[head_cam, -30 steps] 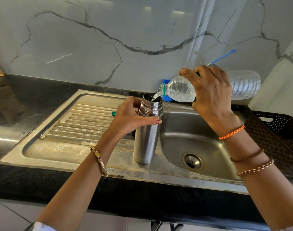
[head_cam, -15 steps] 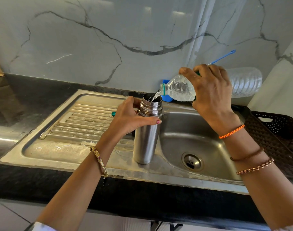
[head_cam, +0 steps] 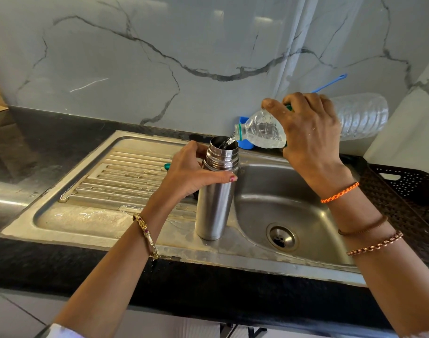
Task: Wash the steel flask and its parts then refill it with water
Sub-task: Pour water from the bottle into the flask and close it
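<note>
The steel flask (head_cam: 214, 206) stands upright and uncapped on the sink ledge, between the draining board and the basin. My left hand (head_cam: 191, 172) grips it just below the threaded neck. My right hand (head_cam: 308, 132) holds a clear plastic water bottle (head_cam: 359, 118) tipped nearly level, its mouth over the flask opening. A thin stream of water runs from the bottle into the flask. A small green piece (head_cam: 167, 166) peeks out on the draining board behind my left hand.
The steel sink basin (head_cam: 281, 201) with its drain lies right of the flask. A blue holder (head_cam: 245, 142) and a blue-handled brush (head_cam: 330, 84) stand behind the sink at the marble wall. A dark perforated basket (head_cam: 403, 191) sits at the right.
The bottle's rear end has risen slightly as water keeps pouring. Both hands and the flask stay in place.
</note>
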